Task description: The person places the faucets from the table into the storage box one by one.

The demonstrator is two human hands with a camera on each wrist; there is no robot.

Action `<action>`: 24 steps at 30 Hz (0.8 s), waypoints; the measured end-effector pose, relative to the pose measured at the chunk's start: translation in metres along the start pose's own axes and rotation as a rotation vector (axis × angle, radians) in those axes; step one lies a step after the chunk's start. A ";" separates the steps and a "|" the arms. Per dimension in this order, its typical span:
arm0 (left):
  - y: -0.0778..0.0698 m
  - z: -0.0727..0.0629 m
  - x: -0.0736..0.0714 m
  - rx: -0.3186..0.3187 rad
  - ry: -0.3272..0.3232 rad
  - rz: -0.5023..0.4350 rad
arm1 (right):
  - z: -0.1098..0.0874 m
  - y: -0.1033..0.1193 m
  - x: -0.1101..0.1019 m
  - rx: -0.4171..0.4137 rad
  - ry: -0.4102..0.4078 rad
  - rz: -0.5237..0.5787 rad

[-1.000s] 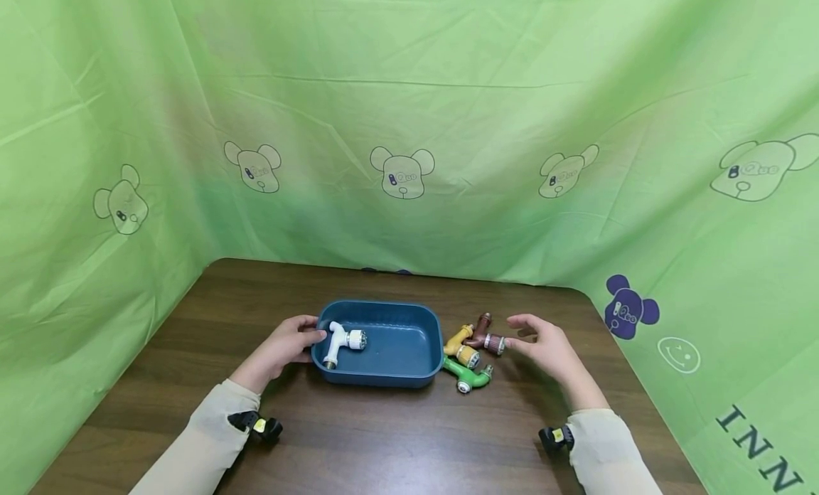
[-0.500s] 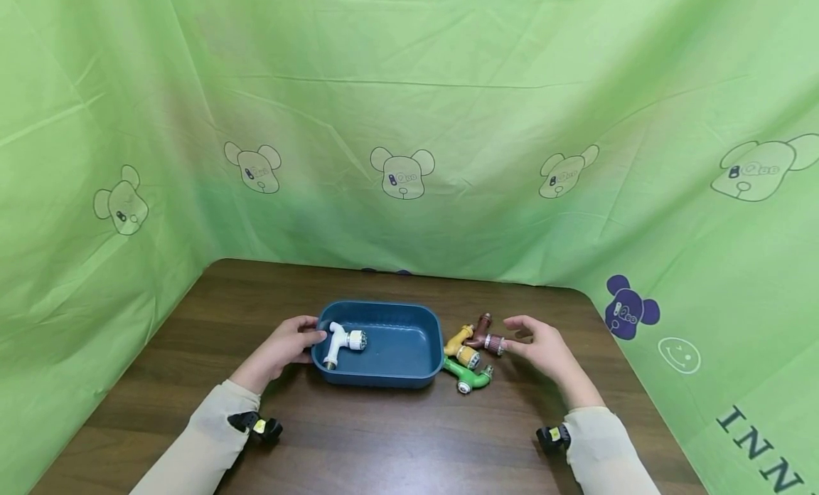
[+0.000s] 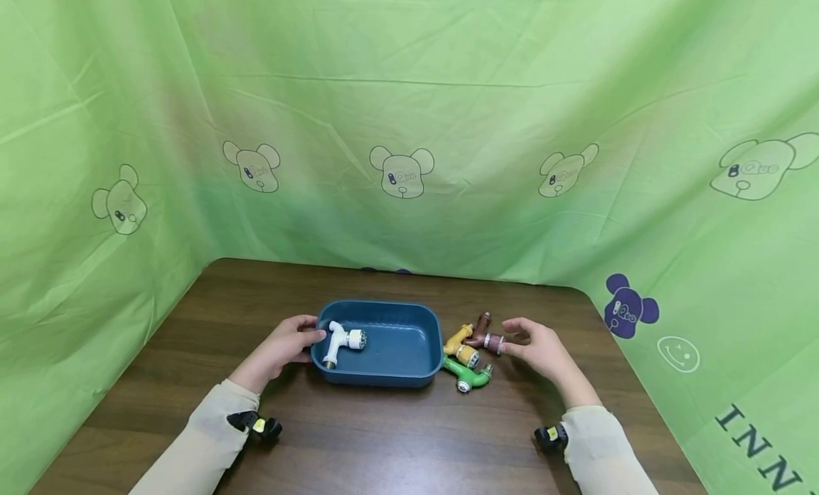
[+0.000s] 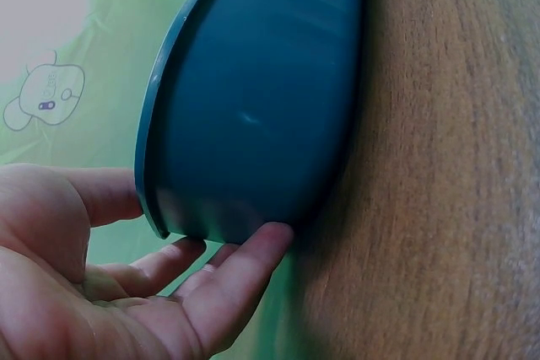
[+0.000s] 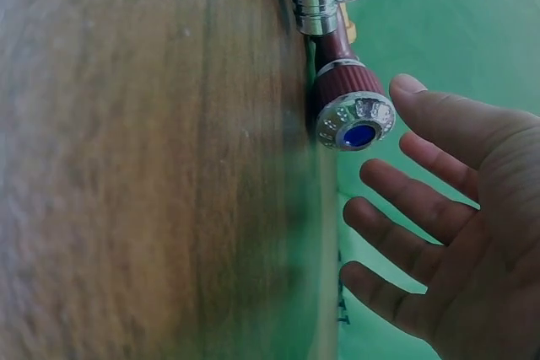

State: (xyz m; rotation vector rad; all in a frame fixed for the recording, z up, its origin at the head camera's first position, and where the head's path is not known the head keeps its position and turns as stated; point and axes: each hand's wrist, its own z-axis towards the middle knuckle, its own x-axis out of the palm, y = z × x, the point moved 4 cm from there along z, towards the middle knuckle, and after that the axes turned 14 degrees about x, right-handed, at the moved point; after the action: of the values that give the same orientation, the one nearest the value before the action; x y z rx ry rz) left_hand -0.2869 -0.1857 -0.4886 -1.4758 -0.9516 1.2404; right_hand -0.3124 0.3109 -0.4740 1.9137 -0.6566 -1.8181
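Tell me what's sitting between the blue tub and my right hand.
In the head view, the yellow tap and brown tap lie between the blue tub and your right hand; the green tap lies nearer you.

Head cam gives me forward-and-down over the brown wood-grain table [image 3: 384,438]. Wrist cams sit close, rolled sideways: left shares the dark-blue oblong plastic tub [image 4: 253,124] with head; right, the maroon ribbed-knob tap [image 5: 346,82].

Your smooth plastic tub [image 3: 398,347], shiny metal cap [image 5: 358,118] on your brown tap [image 3: 481,336], your shiny wood table [image 3: 371,438], wrinkly cloth [image 3: 409,89]
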 end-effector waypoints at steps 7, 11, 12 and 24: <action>-0.001 0.000 -0.001 -0.003 0.005 -0.004 | 0.002 0.001 0.003 -0.003 0.004 0.001; -0.001 0.000 -0.001 -0.007 0.006 -0.004 | 0.002 0.000 0.005 0.018 0.014 -0.006; -0.002 0.000 -0.001 -0.007 0.006 -0.004 | 0.002 0.000 0.005 0.025 0.017 -0.007; -0.001 0.000 0.000 -0.006 0.004 0.003 | 0.003 -0.001 0.011 0.015 0.027 -0.031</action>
State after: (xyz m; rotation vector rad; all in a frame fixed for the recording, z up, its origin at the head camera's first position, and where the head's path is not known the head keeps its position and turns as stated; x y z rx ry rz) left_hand -0.2866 -0.1859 -0.4870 -1.4843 -0.9518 1.2369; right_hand -0.3150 0.3055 -0.4833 1.9656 -0.6363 -1.8073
